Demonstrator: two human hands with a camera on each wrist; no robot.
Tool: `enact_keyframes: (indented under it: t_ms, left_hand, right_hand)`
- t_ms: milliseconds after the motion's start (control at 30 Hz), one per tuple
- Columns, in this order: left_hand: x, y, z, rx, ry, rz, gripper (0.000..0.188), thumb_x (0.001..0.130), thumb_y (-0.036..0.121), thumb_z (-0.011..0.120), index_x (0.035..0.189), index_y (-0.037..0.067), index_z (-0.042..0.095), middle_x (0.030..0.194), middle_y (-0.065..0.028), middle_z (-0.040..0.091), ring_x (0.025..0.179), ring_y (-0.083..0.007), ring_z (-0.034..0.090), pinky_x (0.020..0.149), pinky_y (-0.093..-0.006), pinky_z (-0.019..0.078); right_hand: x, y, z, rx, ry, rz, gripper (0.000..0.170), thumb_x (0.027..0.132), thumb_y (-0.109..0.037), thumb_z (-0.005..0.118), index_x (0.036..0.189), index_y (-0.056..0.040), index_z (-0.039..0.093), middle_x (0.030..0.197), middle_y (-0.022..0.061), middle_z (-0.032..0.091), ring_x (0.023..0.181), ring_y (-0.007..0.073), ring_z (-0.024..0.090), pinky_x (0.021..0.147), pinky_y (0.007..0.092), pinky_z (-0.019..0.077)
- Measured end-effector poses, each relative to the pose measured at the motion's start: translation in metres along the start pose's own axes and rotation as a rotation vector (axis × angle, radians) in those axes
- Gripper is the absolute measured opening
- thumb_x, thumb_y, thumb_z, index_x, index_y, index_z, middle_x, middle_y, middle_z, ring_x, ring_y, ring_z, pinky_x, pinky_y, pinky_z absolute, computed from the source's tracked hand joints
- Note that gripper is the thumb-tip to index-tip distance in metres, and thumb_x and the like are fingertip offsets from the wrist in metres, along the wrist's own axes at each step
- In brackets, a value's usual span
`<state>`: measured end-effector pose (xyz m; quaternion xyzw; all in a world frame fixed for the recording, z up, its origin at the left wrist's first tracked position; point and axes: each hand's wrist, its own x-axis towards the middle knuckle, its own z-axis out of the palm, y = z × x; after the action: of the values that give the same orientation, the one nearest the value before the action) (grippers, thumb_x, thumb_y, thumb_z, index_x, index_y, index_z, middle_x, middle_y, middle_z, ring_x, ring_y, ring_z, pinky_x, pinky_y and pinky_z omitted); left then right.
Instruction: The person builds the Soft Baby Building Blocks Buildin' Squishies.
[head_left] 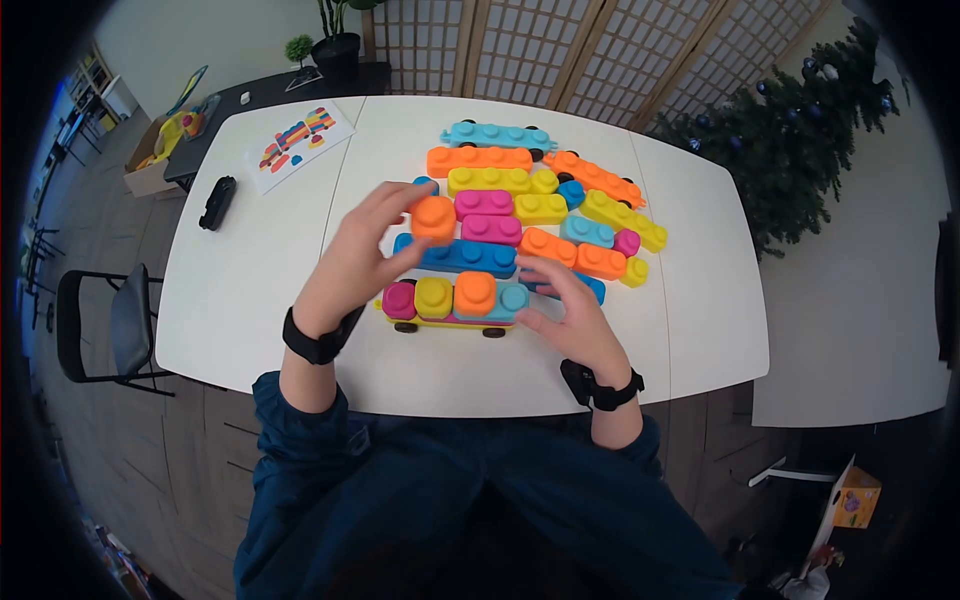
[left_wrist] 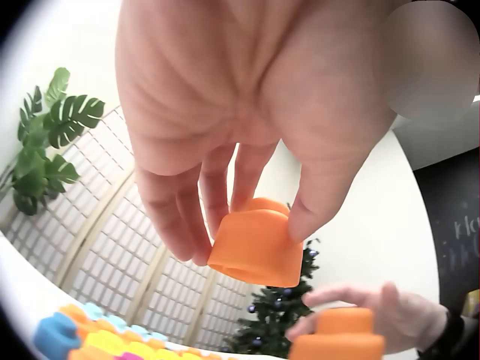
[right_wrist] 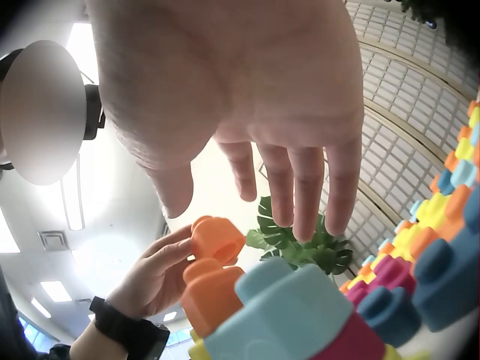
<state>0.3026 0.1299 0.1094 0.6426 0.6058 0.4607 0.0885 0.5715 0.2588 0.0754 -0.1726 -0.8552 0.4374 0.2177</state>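
Note:
Between thumb and fingers, my left hand (head_left: 360,245) pinches an orange one-stud toy block (left_wrist: 259,244), raised above the other blocks. My right hand (head_left: 572,312), fingers loosely spread, hovers by the right end of a wheeled block car and holds nothing. That car has a yellow base (head_left: 450,324) with black wheels. On it sit a magenta block (head_left: 399,300), a yellow block (head_left: 434,298), an orange block (head_left: 474,293) and a light blue block (right_wrist: 289,307) at the right end. Behind the car lies a long dark blue block (head_left: 468,257), partly hidden by my left hand.
Rows of orange, yellow, magenta and blue blocks cover the table's middle, with a light blue wheeled base (head_left: 497,135) at the far side. A printed picture sheet (head_left: 300,145) and a black object (head_left: 217,203) lie on the left of the white table (head_left: 700,330).

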Motion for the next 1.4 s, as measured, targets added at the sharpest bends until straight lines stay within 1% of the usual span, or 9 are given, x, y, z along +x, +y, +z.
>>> enact_keyframes:
  t_ms: [67,133,433,567,633,1200,1233,1367,1400]
  left_hand:
    - [0.005,0.025,0.012,-0.062,-0.039,0.007,0.053,0.085,0.007,0.075,0.136,0.004,0.059,0.123,-0.0165,0.064,0.110,-0.0333,0.065,0.094,-0.0390,0.0542]
    - [0.008,0.039,0.023,-0.076,-0.102,0.082,0.057,0.085,0.006,0.077,0.139,0.005,0.059,0.129,-0.0154,0.064,0.113,-0.0299,0.065,0.098,-0.0365,0.0540]
    - [-0.010,0.042,0.039,-0.077,-0.146,0.047,0.059,0.084,0.013,0.082,0.137,0.005,0.059,0.132,-0.0154,0.065,0.119,-0.0343,0.063,0.102,-0.0394,0.0520]
    - [-0.026,0.030,0.036,-0.024,-0.195,-0.053,0.053,0.083,0.013,0.082,0.131,0.003,0.062,0.127,-0.0149,0.067,0.116,-0.0348,0.065,0.100,-0.0390,0.0525]
    - [-0.032,0.025,0.039,-0.043,-0.202,-0.082,0.050,0.083,0.013,0.082,0.128,0.003,0.063,0.125,-0.0148,0.067,0.114,-0.0349,0.066,0.099,-0.0388,0.0528]
    - [-0.040,0.022,0.046,-0.048,-0.139,-0.105,0.041,0.083,0.009,0.081,0.120,0.001,0.064,0.119,-0.0153,0.068,0.108,-0.0368,0.067,0.095,-0.0391,0.0540]
    - [-0.041,0.020,0.046,-0.048,-0.157,-0.106,0.046,0.082,0.011,0.082,0.123,0.002,0.063,0.121,-0.0154,0.068,0.110,-0.0366,0.066,0.097,-0.0392,0.0535]
    - [-0.043,0.019,0.036,-0.070,-0.146,-0.124,0.072,0.074,0.022,0.090,0.135,0.004,0.056,0.127,-0.0151,0.066,0.118,-0.0349,0.064,0.102,-0.0407,0.0509]
    - [-0.045,0.013,0.030,-0.068,-0.141,-0.122,0.072,0.074,0.022,0.090,0.135,0.004,0.056,0.127,-0.0151,0.066,0.118,-0.0349,0.064,0.102,-0.0407,0.0509]
  right_hand:
    - [0.008,-0.012,-0.003,0.056,0.065,-0.003,0.055,0.090,-0.018,0.078,0.139,-0.0065,0.057,0.135,0.0131,0.061,0.117,0.0284,0.064,0.099,0.0376,0.0499]
    - [0.017,-0.022,-0.002,0.129,0.163,-0.126,0.058,0.087,-0.014,0.080,0.140,-0.0068,0.057,0.132,0.0122,0.063,0.114,0.0252,0.064,0.096,0.0363,0.0511]
    - [0.010,-0.006,-0.002,0.055,0.221,-0.145,0.052,0.084,-0.007,0.080,0.133,-0.0043,0.062,0.129,0.0119,0.065,0.108,0.0229,0.065,0.094,0.0324,0.0521]
    - [-0.006,0.018,-0.002,0.128,0.188,-0.076,0.052,0.084,-0.007,0.080,0.133,-0.0035,0.062,0.129,0.0114,0.065,0.113,0.0227,0.065,0.098,0.0329,0.0513]
    - [-0.010,0.023,0.001,0.183,0.114,-0.047,0.051,0.086,-0.002,0.077,0.133,0.0009,0.058,0.133,0.0107,0.062,0.121,0.0212,0.061,0.109,0.0361,0.0458]
    - [-0.012,0.033,0.016,0.085,0.148,-0.111,0.048,0.081,-0.003,0.082,0.124,-0.0024,0.062,0.127,0.0127,0.066,0.117,0.0246,0.065,0.100,0.0352,0.0528]
    - [-0.012,0.033,0.017,0.083,0.171,-0.122,0.049,0.080,-0.004,0.084,0.124,-0.0028,0.062,0.125,0.0127,0.067,0.113,0.0254,0.067,0.096,0.0340,0.0537]
    - [-0.013,0.027,0.013,0.076,0.123,-0.062,0.052,0.080,-0.006,0.084,0.127,-0.0035,0.062,0.126,0.0127,0.067,0.114,0.0246,0.067,0.098,0.0352,0.0532]
    - [-0.014,0.023,0.013,0.069,0.136,-0.059,0.055,0.079,-0.008,0.085,0.129,-0.0038,0.061,0.125,0.0120,0.067,0.115,0.0246,0.067,0.098,0.0360,0.0530]
